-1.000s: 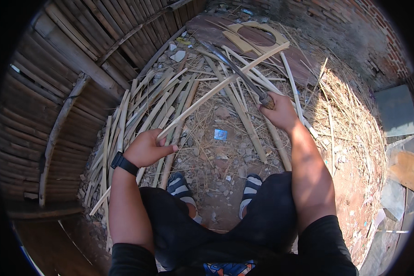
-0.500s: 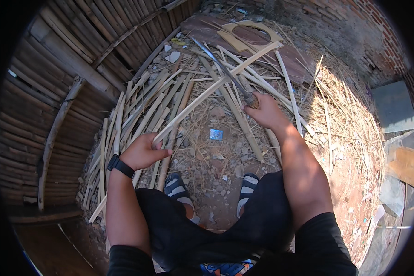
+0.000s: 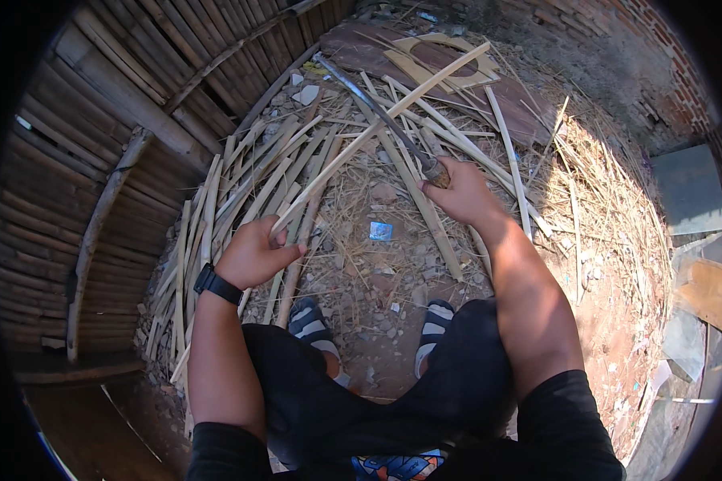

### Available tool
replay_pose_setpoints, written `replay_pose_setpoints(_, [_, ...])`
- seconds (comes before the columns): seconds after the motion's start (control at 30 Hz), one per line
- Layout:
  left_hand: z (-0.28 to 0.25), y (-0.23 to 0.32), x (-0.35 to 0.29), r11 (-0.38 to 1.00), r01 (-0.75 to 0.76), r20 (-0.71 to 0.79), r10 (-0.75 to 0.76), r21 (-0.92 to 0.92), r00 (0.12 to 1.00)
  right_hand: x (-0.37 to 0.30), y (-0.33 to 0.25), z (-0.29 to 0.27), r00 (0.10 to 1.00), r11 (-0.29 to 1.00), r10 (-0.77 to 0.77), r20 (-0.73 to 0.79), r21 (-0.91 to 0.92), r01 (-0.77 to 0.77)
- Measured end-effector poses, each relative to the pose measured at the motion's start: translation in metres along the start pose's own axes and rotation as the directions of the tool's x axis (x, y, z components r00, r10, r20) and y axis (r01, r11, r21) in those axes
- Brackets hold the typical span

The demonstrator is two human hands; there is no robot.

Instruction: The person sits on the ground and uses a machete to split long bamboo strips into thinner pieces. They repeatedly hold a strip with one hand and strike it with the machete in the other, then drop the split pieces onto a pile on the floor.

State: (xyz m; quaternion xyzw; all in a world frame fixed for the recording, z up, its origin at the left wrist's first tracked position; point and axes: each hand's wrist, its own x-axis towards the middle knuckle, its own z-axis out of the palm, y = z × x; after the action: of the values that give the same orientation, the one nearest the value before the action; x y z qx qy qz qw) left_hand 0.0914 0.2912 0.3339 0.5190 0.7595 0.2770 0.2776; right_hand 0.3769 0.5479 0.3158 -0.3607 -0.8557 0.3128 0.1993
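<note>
My left hand (image 3: 253, 255) is closed round the near end of a long pale bamboo strip (image 3: 437, 78), which slants away to the far right. A machete (image 3: 409, 143) with a long thin blade and a dark worn handle is gripped in my right hand (image 3: 462, 192). Its blade points to the far left and crosses the strip near the middle of the view. The two look to be touching or nearly so where they cross; I cannot tell which. Several more bamboo strips (image 3: 285, 188) lie heaped on the ground beyond and left of my left hand.
A bamboo-slat wall (image 3: 64, 192) stands at the left, a brick wall (image 3: 610, 72) at the far right. Shavings (image 3: 610, 200) cover the ground on the right. A flat board with a round hole (image 3: 405, 68) lies at the back. My sandalled feet (image 3: 309, 321) are close below.
The bamboo strip's far end has swung up and away, with my left hand shifted slightly right and farther off. The machete's tip has moved toward the far left.
</note>
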Motion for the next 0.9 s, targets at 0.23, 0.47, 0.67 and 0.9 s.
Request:
replay_pose_setpoints(0.23, [0.005, 0.038, -0.003, 0.940, 0.100, -0.250, -0.016, 0.327, 0.968, -0.009, -0.047, 0.009, 0.923, 0.924, -0.229, 0.309, -0.228, 0.306])
replay_pose_setpoints(0.47, [0.006, 0.034, 0.000, 0.933, 0.044, -0.362, 0.095, 0.357, 0.927, -0.012, -0.046, -0.001, 0.962, 0.978, -0.126, 0.242, -0.132, 0.161])
replay_pose_setpoints(0.67, [0.018, 0.035, 0.001, 0.939, -0.067, -0.372, 0.198, 0.336, 0.907, -0.007, -0.037, 0.003, 0.948, 0.962, -0.227, 0.222, -0.099, 0.253])
replay_pose_setpoints(0.9, [0.019, 0.041, 0.001, 0.935, -0.115, -0.223, 0.197, 0.334, 0.955, -0.010, -0.041, 0.028, 0.921, 0.937, -0.317, 0.225, -0.074, 0.341])
